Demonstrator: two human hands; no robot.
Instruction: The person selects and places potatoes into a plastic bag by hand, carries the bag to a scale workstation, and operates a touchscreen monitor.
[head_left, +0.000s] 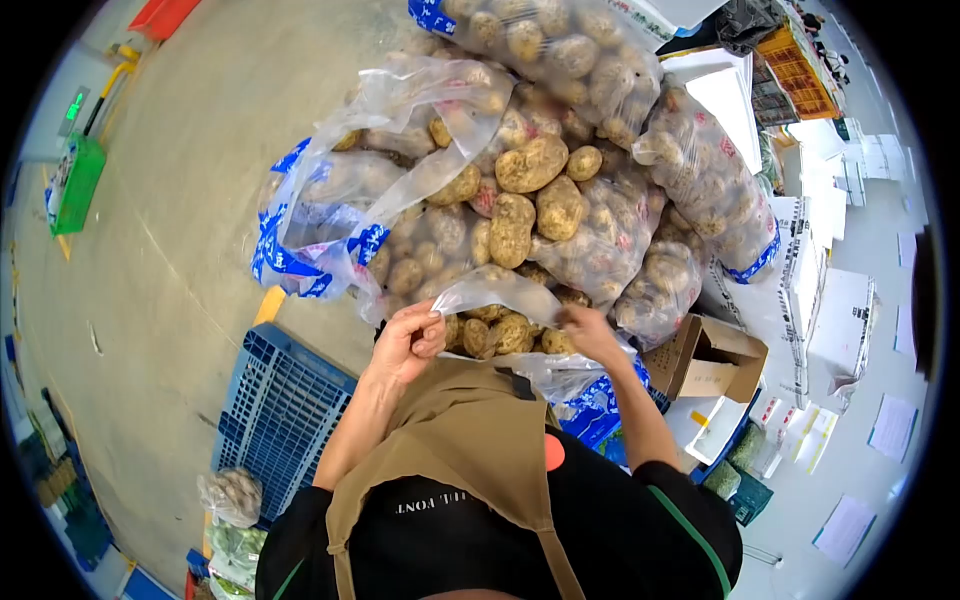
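Observation:
In the head view, my left hand [410, 341] is closed on one side of the mouth of a clear plastic bag [500, 289]. My right hand [592, 333], slightly blurred, grips the rim on the other side. The rim is stretched between both hands, and potatoes [512, 334] show inside the bag just below it. Beyond the rim, loose potatoes [531, 164] lie on top of other filled bags. An opened bag with blue print [318, 228] sags to the left of the pile.
More full potato bags [708, 165] are heaped at the back and right. A blue plastic pallet [276, 405] lies to the left. On the right are an open cardboard box [712, 362] and white cartons [842, 318]. A green crate [78, 182] stands far left.

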